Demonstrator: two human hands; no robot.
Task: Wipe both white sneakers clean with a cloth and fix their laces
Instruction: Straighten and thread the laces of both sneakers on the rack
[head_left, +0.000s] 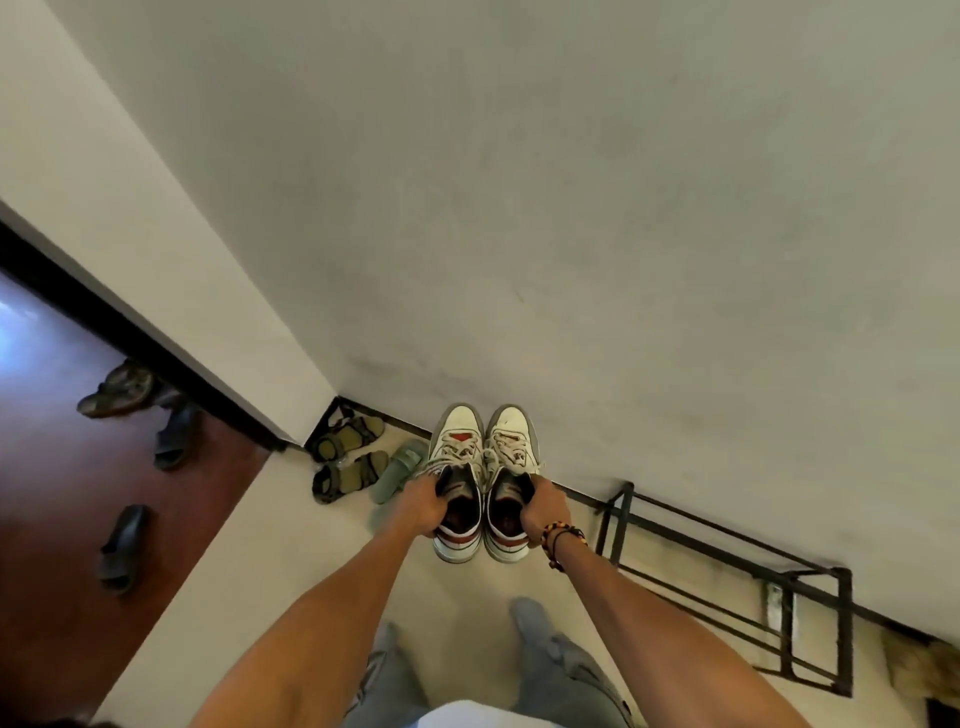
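Sneakers (483, 478) side by side in both hands (423, 506)

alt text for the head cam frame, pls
Seen from above, a person holds a pair of white sneakers side by side, left hand gripping the left sneaker, right hand the right sneaker. Sandals lie in the corner; a black metal rack stands right.

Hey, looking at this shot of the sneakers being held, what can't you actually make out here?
Head view, the only one:
- Soles and outer sides of the left sneaker and right sneaker: turned away from the camera.
- Fingertips of the left hand and right hand: tucked inside the collars.
- How dirty the sneakers are, and the lace knots: too small.
- A cloth: none visible.
- The metal rack: too dim to see its contents.
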